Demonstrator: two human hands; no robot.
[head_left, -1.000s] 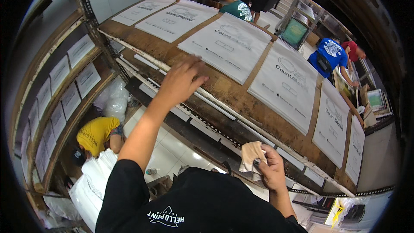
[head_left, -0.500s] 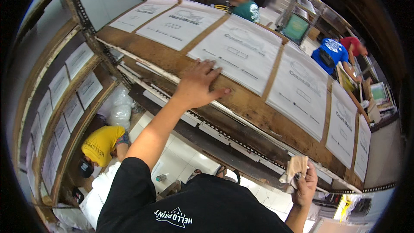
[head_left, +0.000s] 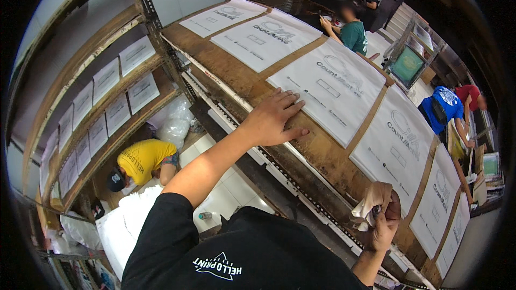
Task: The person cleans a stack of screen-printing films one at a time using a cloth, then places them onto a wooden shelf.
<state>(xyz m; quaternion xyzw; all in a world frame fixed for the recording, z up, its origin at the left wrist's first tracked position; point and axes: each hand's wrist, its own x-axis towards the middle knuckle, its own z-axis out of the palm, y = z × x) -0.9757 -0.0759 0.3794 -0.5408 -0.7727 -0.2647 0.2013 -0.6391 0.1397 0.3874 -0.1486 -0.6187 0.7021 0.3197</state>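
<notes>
Flat on the front edge of a long brown wooden board (head_left: 236,80) rests my left hand (head_left: 277,118), fingers spread and fingertips at the border of a white printed bag (head_left: 333,88). Nothing is in that hand. My right hand (head_left: 384,223), its fingers closed and one fingertip dark-stained, grips a crumpled beige cloth (head_left: 371,204) over the board's front edge. Along the board several flat white bags with black print lie side by side, with strips of wood between them. Another white printed bag (head_left: 395,139) is the one nearest the cloth.
Shelves (head_left: 107,91) with more printed sheets stand at the left. Below them a person in a yellow shirt (head_left: 145,161) bends over beside white sacks (head_left: 129,215). Beyond the board are people in green (head_left: 352,35) and blue (head_left: 443,107). A bottle (head_left: 205,215) stands on the tiled floor.
The view has shifted, so the board and bags sit farther right. My right hand has brought the cloth up over the board's edge. My left hand stays flat on the board.
</notes>
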